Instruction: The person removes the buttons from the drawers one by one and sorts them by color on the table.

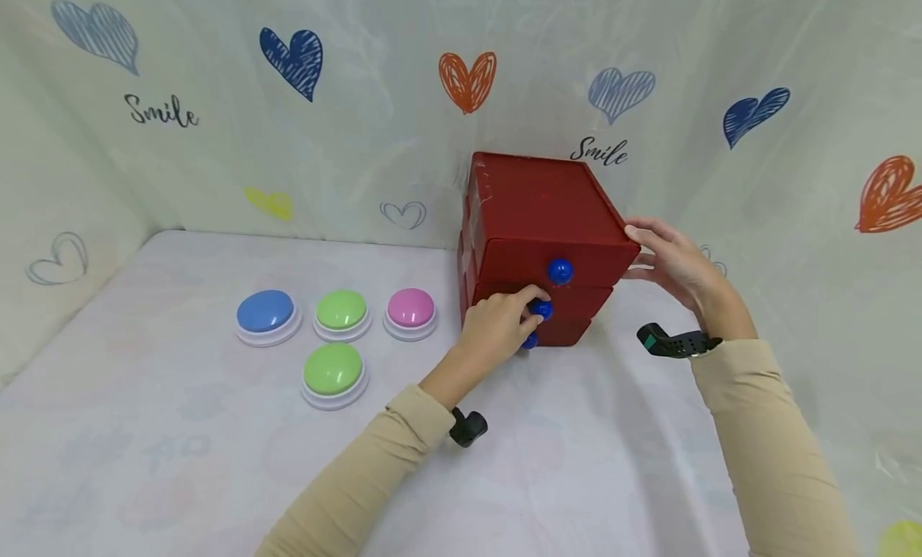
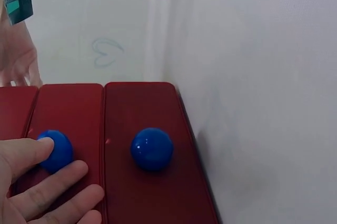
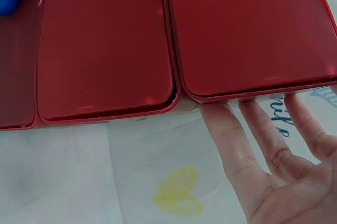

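A red box (image 1: 540,213) with three stacked drawers stands at the back of the table, each drawer with a round blue knob. My left hand (image 1: 524,307) curls its fingers round the middle knob (image 1: 543,309); in the left wrist view my left hand (image 2: 45,169) has thumb and fingers closed about that knob (image 2: 59,150), with another knob (image 2: 151,149) free beside it. The top knob (image 1: 559,270) is untouched. The straight fingers of my right hand (image 1: 651,249) lie flat against the box's right side. In the right wrist view my right hand (image 3: 263,129) touches the box's edge (image 3: 247,92).
Four dome buttons sit left of the box: blue (image 1: 266,310), green (image 1: 342,309), pink (image 1: 410,307) and a second green (image 1: 333,368). A white cloth (image 1: 576,461) covers the table. A heart-printed backdrop (image 1: 360,141) closes in the back and sides.
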